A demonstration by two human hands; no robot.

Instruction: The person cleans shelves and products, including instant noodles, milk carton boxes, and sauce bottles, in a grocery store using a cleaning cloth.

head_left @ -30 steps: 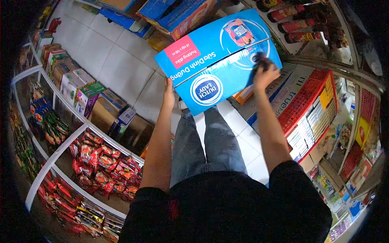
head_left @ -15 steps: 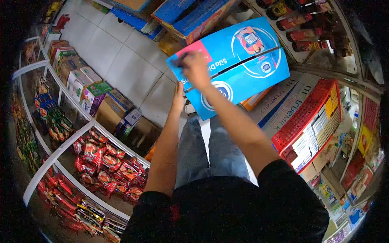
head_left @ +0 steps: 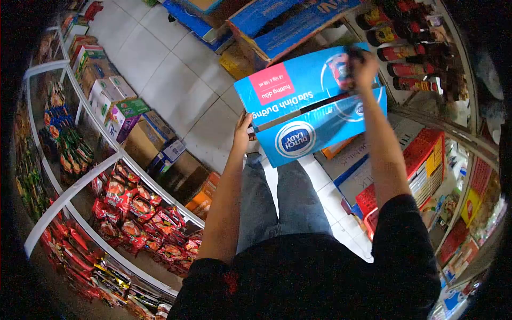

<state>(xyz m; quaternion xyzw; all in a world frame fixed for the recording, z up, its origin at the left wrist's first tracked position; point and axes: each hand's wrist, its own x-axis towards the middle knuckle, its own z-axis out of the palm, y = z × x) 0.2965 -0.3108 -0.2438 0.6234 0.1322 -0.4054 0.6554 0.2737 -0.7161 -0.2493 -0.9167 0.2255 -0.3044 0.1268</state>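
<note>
A blue Dutch Lady milk carton [head_left: 306, 80] sits at an angle in front of my legs, its top flaps meeting along a dark, narrow gap. My left hand [head_left: 242, 133] grips its near left edge, with some fingertips hidden behind the side. Over the far right end of the top is my right hand [head_left: 367, 72], smeared by motion and closed around a small dark object [head_left: 353, 64]. What that object is I cannot tell. It covers part of the picture printed on the carton.
Blue cartons [head_left: 288, 26] stand beyond the box, and bottles [head_left: 400, 53] line a shelf at the right. A red plastic basket [head_left: 426, 146] lies to my right. At left, shelving holds red noodle packets [head_left: 141, 205], with boxes [head_left: 122, 114] behind it on the tiled floor [head_left: 170, 69].
My right hand has swept from the carton's left end to its far right end with the dark object. The left hand stays at the left edge. The view has shifted slightly.
</note>
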